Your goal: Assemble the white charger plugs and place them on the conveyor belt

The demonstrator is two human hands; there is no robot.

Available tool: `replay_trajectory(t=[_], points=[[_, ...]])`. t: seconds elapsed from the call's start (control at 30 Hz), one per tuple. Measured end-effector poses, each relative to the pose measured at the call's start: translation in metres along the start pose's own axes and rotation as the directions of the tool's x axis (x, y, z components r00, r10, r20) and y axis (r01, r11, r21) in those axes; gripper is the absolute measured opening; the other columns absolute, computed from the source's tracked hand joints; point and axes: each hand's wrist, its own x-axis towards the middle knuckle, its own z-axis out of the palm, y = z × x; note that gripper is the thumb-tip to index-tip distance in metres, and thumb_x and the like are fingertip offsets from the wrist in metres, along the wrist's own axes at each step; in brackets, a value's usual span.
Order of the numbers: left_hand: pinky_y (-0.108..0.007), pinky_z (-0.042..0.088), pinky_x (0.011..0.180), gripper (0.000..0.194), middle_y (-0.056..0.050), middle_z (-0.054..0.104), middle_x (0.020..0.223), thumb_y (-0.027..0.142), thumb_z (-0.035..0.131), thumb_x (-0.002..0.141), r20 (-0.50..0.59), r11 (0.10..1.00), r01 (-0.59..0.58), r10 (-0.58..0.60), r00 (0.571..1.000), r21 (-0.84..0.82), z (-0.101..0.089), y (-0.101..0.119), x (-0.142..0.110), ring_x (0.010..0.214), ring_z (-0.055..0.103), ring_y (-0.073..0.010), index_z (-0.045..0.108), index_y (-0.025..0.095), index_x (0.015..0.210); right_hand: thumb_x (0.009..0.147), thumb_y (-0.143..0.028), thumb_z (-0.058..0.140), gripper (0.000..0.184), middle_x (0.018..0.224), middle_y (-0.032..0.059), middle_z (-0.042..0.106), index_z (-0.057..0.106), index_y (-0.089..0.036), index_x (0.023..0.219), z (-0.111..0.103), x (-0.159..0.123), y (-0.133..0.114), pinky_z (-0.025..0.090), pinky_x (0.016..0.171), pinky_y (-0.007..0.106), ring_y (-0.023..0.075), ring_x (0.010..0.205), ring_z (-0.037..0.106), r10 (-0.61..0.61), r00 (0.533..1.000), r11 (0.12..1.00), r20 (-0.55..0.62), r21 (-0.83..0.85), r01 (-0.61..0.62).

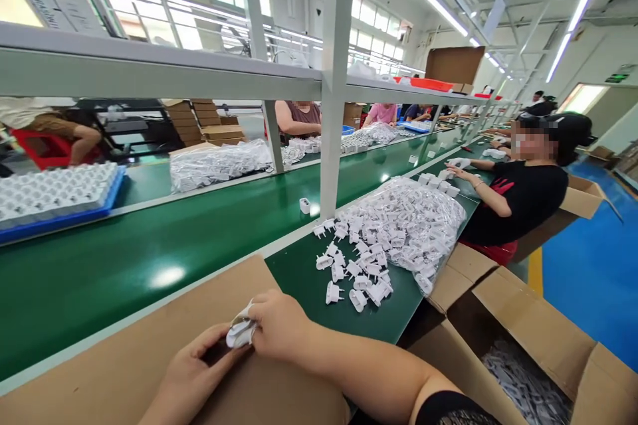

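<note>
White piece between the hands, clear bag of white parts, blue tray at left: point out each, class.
White piece [239, 335], head view: its lower left end.
Clear bag [413, 222], head view: its middle.
Blue tray [30, 230], head view: its front rim.

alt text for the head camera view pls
A person's left hand and right hand hold a small white part over brown cardboard. To the right, loose white plug pieces lie beside a clear bag of similar pieces, with a co-worker in black beyond.
</note>
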Motion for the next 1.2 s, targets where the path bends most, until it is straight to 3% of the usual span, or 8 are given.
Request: replay_trajectory(t=[0.13, 0.3, 0.47, 0.6, 0.7, 0.9, 1.07, 1.2], points=[[-0.028, 0.063, 0.066, 0.043, -0.001, 0.081, 0.087, 0.063, 0.08, 0.063, -0.062, 0.998, 0.025, -0.021, 0.998, 0.053, 0.001, -0.001, 0.001, 0.083, 0.078, -0.0301, 0.08, 0.028, 0.088, 0.079, -0.017, 0.071, 0.008, 0.095, 0.0038, 0.071, 0.068, -0.019, 0.086, -0.001, 0.001, -0.004, 0.047, 0.069, 0.028, 0.0207, 0.088, 0.063, -0.024, 1.0, 0.996, 0.009, -0.081, 0.024], [-0.029, 0.064, 0.07, 0.036, 0.001, 0.082, 0.088, 0.058, 0.078, 0.064, -0.104, 0.996, 0.035, -0.026, 0.994, 0.081, 0.005, -0.006, 0.0, 0.085, 0.078, -0.0297, 0.08, 0.03, 0.088, 0.077, -0.018, 0.072, 0.008, 0.093, 0.004, 0.072, 0.064, -0.019, 0.079, -0.002, 0.002, -0.004, 0.049, 0.075, 0.029, 0.019, 0.084, 0.062, -0.078, 0.997, 0.989, 0.008, -0.128, 0.079], [-0.032, 0.065, 0.071, 0.033, 0.001, 0.08, 0.083, 0.057, 0.075, 0.064, -0.179, 0.996, -0.02, 0.035, 0.983, 0.085, 0.01, -0.008, -0.001, 0.081, 0.077, -0.0299, 0.079, 0.029, 0.082, 0.079, -0.022, 0.069, 0.007, 0.097, -0.0002, 0.074, 0.067, -0.023, 0.085, -0.001, -0.004, -0.006, 0.045, 0.071, 0.033, 0.0207, 0.089, 0.062, 0.04, 0.999, 0.98, -0.028, -0.196, -0.045], [-0.03, 0.064, 0.071, 0.04, -0.001, 0.081, 0.088, 0.057, 0.077, 0.064, -0.136, 0.999, 0.012, -0.005, 0.991, 0.05, 0.011, -0.008, -0.001, 0.086, 0.077, -0.0301, 0.079, 0.027, 0.091, 0.08, -0.025, 0.069, 0.011, 0.103, 0.0011, 0.074, 0.068, -0.023, 0.091, 0.0, -0.009, -0.01, 0.044, 0.069, 0.034, 0.0217, 0.095, 0.063, 0.064, 0.998, 0.973, -0.021, -0.219, -0.068], [-0.028, 0.063, 0.068, 0.042, -0.002, 0.081, 0.09, 0.056, 0.077, 0.068, -0.092, 0.998, 0.036, -0.031, 0.995, 0.051, 0.009, -0.006, -0.001, 0.086, 0.077, -0.0292, 0.079, 0.027, 0.097, 0.08, -0.024, 0.069, 0.015, 0.103, 0.0019, 0.073, 0.068, -0.023, 0.095, 0.003, -0.008, -0.007, 0.045, 0.071, 0.033, 0.0218, 0.097, 0.064, 0.095, 0.995, 0.981, -0.037, -0.166, -0.1], [-0.026, 0.063, 0.072, 0.041, -0.002, 0.079, 0.1, 0.06, 0.076, 0.069, -0.085, 0.996, -0.072, 0.076, 0.993, 0.059, 0.007, 0.0, 0.0, 0.088, 0.076, -0.0273, 0.078, 0.025, 0.089, 0.073, -0.03, 0.08, 0.027, 0.096, 0.001, 0.067, 0.067, -0.021, 0.095, 0.016, 0.0, 0.009, 0.046, 0.078, 0.029, 0.0209, 0.095, 0.063, 0.069, 0.997, 0.998, -0.046, -0.004, -0.069], [-0.026, 0.062, 0.068, 0.035, -0.002, 0.078, 0.092, 0.056, 0.076, 0.065, -0.07, 0.993, -0.103, 0.107, 0.992, 0.058, 0.005, -0.005, 0.003, 0.081, 0.075, -0.0256, 0.077, 0.025, 0.081, 0.073, -0.024, 0.079, 0.015, 0.083, -0.0009, 0.056, 0.065, -0.02, 0.078, 0.023, 0.001, 0.008, 0.045, 0.07, 0.026, 0.017, 0.083, 0.058, 0.045, 0.997, 0.996, -0.056, 0.081, -0.041], [-0.024, 0.059, 0.067, 0.034, -0.002, 0.077, 0.095, 0.053, 0.072, 0.069, -0.078, 0.994, -0.061, 0.068, 0.995, 0.088, 0.008, -0.006, 0.002, 0.084, 0.075, -0.0244, 0.077, 0.025, 0.086, 0.071, -0.018, 0.076, 0.015, 0.079, -0.0025, 0.053, 0.071, -0.02, 0.084, 0.013, 0.005, 0.001, 0.041, 0.064, 0.026, 0.0163, 0.078, 0.056, 0.125, 0.992, 0.987, -0.008, 0.106, -0.124]])
